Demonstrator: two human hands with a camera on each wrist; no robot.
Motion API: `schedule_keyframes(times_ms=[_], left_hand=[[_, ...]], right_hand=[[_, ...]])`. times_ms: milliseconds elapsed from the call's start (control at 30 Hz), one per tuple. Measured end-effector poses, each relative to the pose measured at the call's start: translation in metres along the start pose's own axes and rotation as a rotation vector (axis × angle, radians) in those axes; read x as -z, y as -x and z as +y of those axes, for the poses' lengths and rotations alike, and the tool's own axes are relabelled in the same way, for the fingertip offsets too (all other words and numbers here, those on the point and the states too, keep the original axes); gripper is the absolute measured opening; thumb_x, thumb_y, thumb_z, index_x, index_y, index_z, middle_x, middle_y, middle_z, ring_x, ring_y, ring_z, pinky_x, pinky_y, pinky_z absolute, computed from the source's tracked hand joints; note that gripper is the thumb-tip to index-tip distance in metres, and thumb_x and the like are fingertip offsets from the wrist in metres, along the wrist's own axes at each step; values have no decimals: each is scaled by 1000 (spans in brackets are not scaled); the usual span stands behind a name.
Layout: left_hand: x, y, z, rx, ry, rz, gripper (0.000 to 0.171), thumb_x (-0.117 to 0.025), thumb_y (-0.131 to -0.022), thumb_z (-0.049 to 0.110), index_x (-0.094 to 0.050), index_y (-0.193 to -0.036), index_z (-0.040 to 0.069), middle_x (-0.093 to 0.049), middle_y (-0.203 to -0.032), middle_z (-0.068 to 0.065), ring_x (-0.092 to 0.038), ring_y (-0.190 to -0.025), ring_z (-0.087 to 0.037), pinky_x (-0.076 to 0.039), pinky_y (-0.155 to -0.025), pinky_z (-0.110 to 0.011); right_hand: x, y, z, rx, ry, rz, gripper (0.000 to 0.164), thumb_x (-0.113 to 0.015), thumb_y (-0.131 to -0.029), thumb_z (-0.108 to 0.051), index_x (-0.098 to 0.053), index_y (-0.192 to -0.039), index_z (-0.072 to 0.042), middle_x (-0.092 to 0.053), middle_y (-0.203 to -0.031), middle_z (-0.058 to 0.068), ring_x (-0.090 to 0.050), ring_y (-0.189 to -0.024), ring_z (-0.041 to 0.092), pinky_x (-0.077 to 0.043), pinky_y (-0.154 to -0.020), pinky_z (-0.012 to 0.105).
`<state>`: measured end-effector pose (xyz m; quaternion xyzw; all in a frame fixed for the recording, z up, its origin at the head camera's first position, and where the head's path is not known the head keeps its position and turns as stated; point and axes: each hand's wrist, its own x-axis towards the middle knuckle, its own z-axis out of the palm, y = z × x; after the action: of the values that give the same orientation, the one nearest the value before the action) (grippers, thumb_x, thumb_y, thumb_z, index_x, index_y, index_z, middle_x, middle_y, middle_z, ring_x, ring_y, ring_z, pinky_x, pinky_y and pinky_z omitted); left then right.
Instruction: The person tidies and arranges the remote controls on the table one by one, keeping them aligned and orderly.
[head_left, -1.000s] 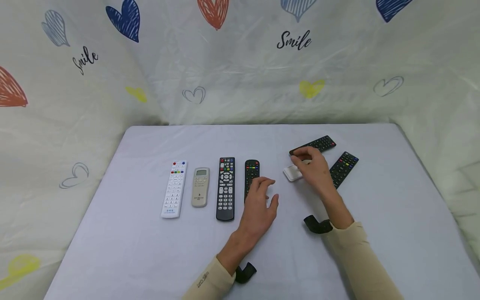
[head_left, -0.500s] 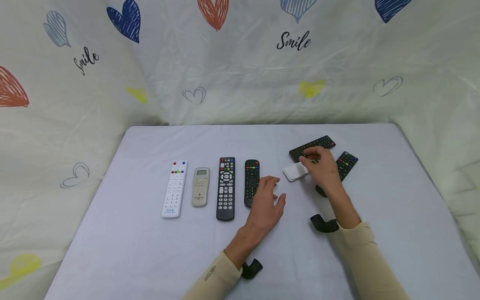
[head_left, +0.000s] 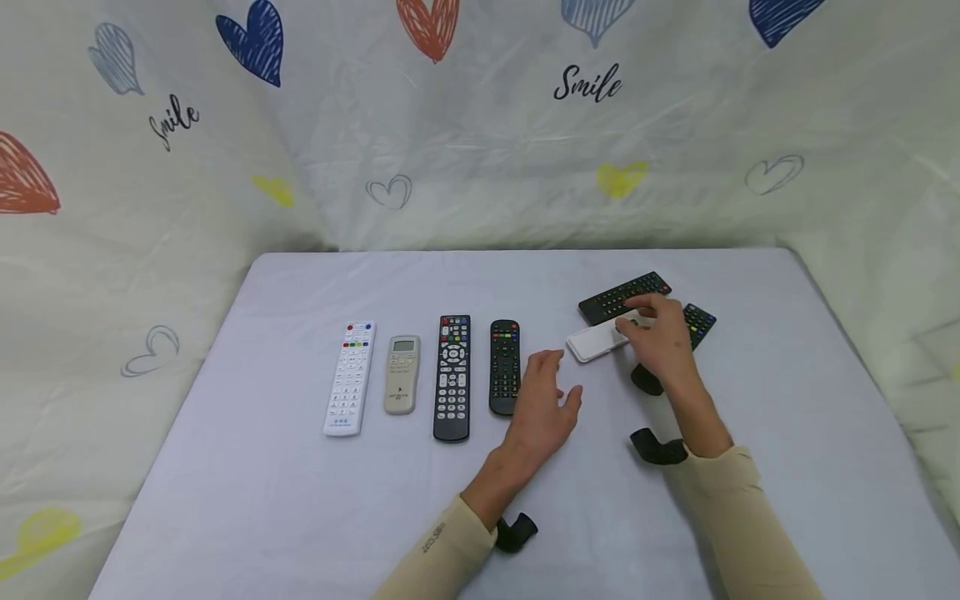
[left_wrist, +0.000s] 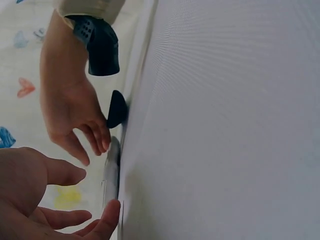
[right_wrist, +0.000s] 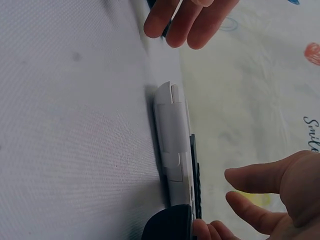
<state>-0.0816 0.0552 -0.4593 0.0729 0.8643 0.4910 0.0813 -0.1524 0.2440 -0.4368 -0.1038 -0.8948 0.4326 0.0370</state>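
My right hand (head_left: 660,342) is over the right end of a white remote control (head_left: 597,339), its thumb and index finger apart. Whether its lower fingers touch the remote I cannot tell. A black remote control (head_left: 615,300) lies just behind the white one. Partly hidden by the right hand, another black remote (head_left: 700,323) slants on the right. My left hand (head_left: 543,408) hovers with loosely bent fingers, holding nothing, beside a small black remote (head_left: 504,358). In the right wrist view the white remote (right_wrist: 172,130) lies between the two hands.
Left of the hands, a long black remote (head_left: 452,379), a small beige remote (head_left: 401,375) with a display and a white remote (head_left: 348,379) stand in a row. All lie on a white-covered table (head_left: 300,517). A heart-printed cloth (head_left: 480,125) hangs behind.
My right hand has slid to the right along the white remote, uncovering its left part and the black remote behind. My left hand has shifted right, off the small black remote. The remotes stay put.
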Motion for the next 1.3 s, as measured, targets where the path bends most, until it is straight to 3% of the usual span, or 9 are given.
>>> schedule_keyframes(times_ms=[133, 367, 633, 867, 1133, 1300], left_hand=[[-6, -4, 1, -2, -37, -11, 59, -67, -101, 15, -44, -154, 2, -44, -157, -15, -64, -107, -17, -57, -91, -22], [-11, -11, 3, 1, -90, -3, 60, -66, -102, 17, -42, -155, 3, -42, -158, -14, -48, -146, -23, -44, -120, -37], [-14, -16, 5, 39, -98, 13, 62, -67, -102, 18, -40, -157, 6, -42, -158, -10, -56, -135, -16, -52, -110, -30], [-14, -21, 5, 16, -127, 22, 67, -69, -100, 17, -38, -158, 3, -42, -160, -12, -60, -131, -16, -53, -106, -29], [-17, -24, 5, 1, -138, 15, 67, -70, -100, 18, -40, -158, 4, -46, -158, -10, -60, -126, -13, -53, -102, -26], [-17, -25, 5, -15, -141, 17, 66, -71, -99, 17, -41, -157, 5, -50, -152, -9, -59, -119, -12, -53, -96, -23]], right_hand=[[2, 1, 1, -28, -13, 16, 40, -65, -97, -5, -60, -135, 6, -43, -148, 32, -49, -138, 48, -51, -108, 58], [7, 0, 2, -52, 0, 31, 45, -67, -95, -2, -58, -139, 5, -39, -149, 34, -55, -130, 51, -53, -104, 58], [8, -4, 6, -73, 18, 34, 46, -68, -97, -8, -57, -139, 6, -39, -150, 34, -53, -132, 51, -52, -106, 59], [7, -4, 8, -67, 20, 42, 44, -64, -101, -15, -58, -139, 6, -40, -151, 34, -48, -136, 48, -51, -108, 58], [7, -3, 12, -16, 93, 7, 47, -60, -103, -17, -53, -142, 8, -46, -145, 37, -56, -126, 52, -53, -102, 61], [6, -4, 10, -27, 105, -25, 50, -58, -105, -20, -49, -147, 6, -51, -146, 34, -57, -129, 51, -53, -103, 61]])
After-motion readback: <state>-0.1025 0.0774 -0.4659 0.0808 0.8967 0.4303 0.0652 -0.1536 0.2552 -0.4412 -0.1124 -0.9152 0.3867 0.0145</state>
